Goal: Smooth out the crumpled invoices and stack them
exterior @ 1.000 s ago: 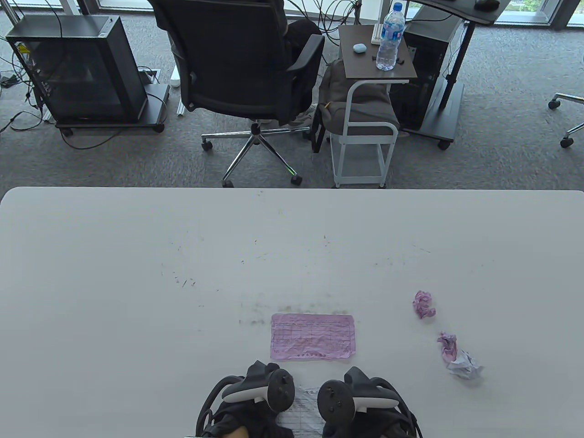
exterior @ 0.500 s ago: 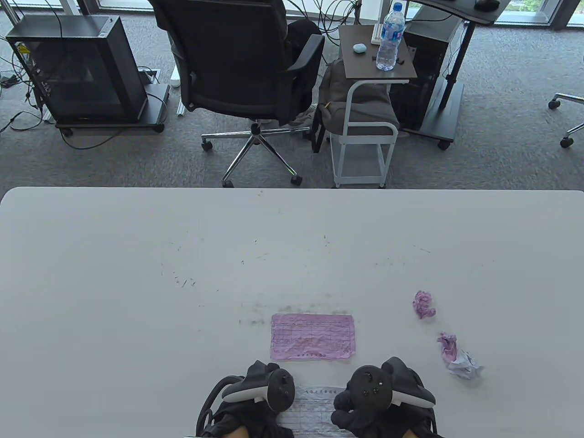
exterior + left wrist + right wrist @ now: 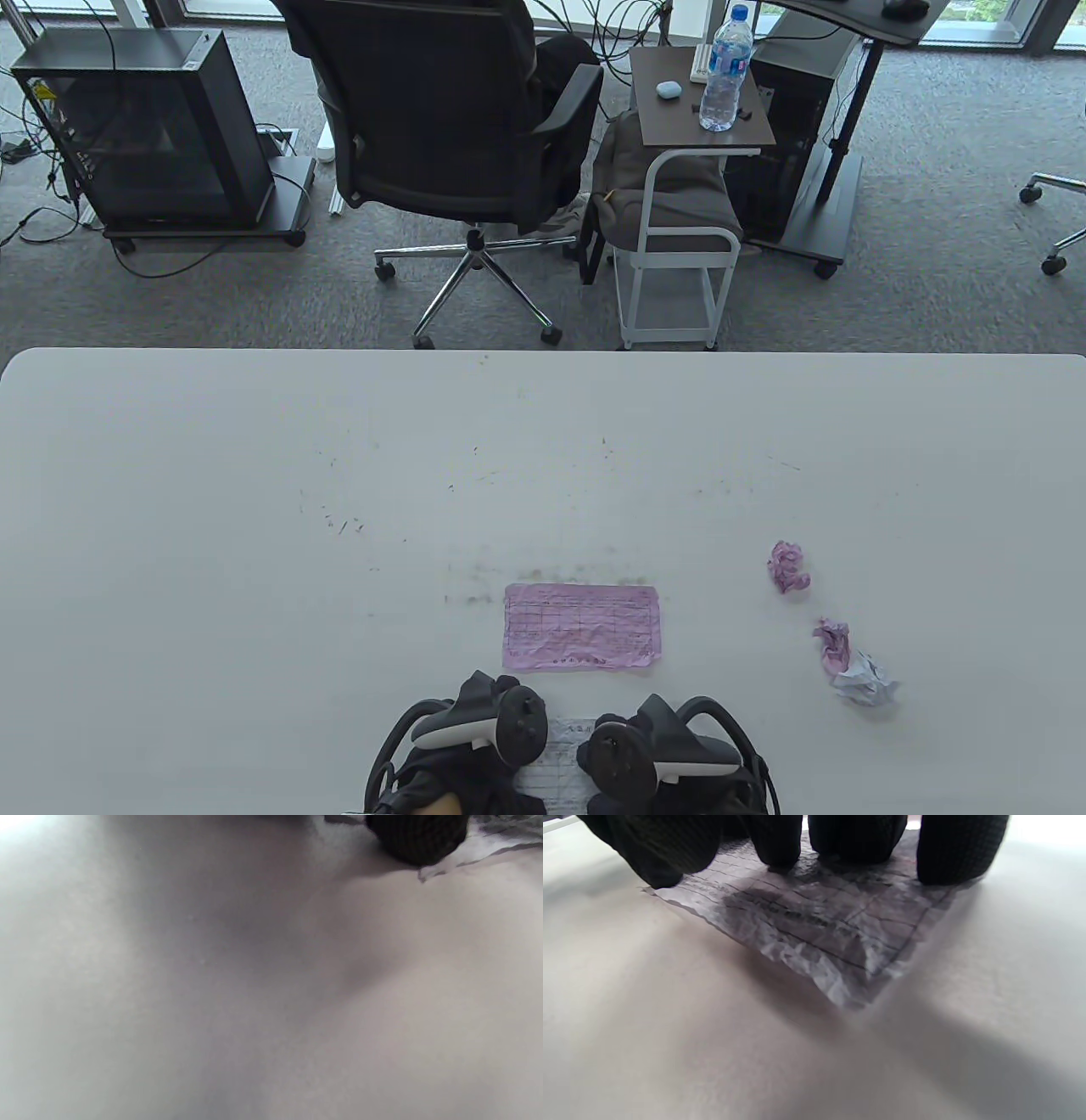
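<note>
- Invoice in hand: a white, creased paper sheet with a printed grid (image 3: 814, 925), lying at the near edge of the white table (image 3: 254, 509), partly hidden between both hands in the table view.
- My right hand (image 3: 670, 755): gloved fingertips (image 3: 961, 853) are planted in a row on the sheet, pressing it down, nothing gripped. One corner rides up off the table in the right wrist view.
- My left hand (image 3: 458, 747): only one fingertip (image 3: 418, 836) shows, at the sheet's edge. I cannot tell how the fingers lie.
- Risk: thin paper, already weakened at creases. If I sweep hard with one side pinned, I judge it could tear or fold the raised corner under.
- Risk: sheet sits close to the table edge, so a pull toward me could drag it off.
- Just beyond: flattened pink invoice sheet (image 3: 582, 626). A careless transfer could skew the stack.
- Well to the right: two pink crumpled balls (image 3: 788, 567) (image 3: 833, 642) and a white crumpled ball (image 3: 865, 679), not yet done.
</note>
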